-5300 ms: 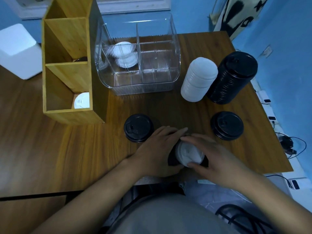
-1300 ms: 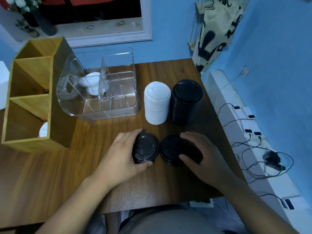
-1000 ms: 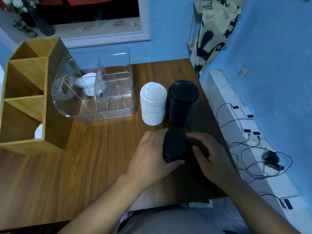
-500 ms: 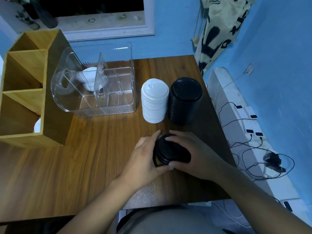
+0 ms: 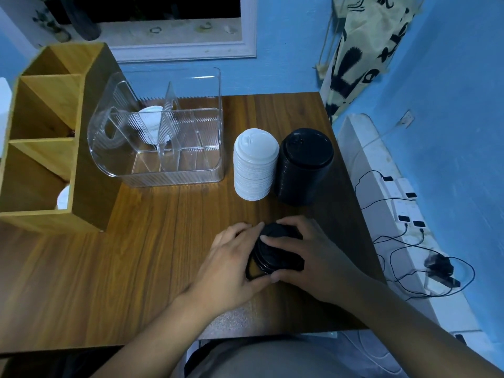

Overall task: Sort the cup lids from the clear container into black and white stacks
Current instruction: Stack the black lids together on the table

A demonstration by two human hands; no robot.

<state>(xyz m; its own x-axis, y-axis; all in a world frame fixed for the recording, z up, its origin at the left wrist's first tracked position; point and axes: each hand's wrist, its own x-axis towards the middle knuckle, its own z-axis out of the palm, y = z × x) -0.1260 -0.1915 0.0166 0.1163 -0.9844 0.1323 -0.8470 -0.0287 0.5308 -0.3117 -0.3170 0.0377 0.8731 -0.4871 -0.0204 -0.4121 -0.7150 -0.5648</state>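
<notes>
Both hands close around a small pile of black lids (image 5: 268,255) near the table's front right. My left hand (image 5: 231,260) cups its left side, thumb under the lower rim. My right hand (image 5: 305,252) grips it from the right, fingers curled over the top. Behind them stand a tall white lid stack (image 5: 255,165) and a tall black lid stack (image 5: 304,166), side by side. The clear container (image 5: 169,132) sits further left, with a few white lids (image 5: 148,126) leaning in its left compartment.
A wooden shelf organiser (image 5: 54,137) stands at the left, a white lid (image 5: 64,199) in its lower cubby. The table's right edge (image 5: 351,181) runs close to the black stack. Cables and power strips (image 5: 406,214) lie on the floor beyond it.
The two separate black lid piles have been pushed together into one between my hands. My right hand now curls over the pile's top, and the pile tilts slightly.
</notes>
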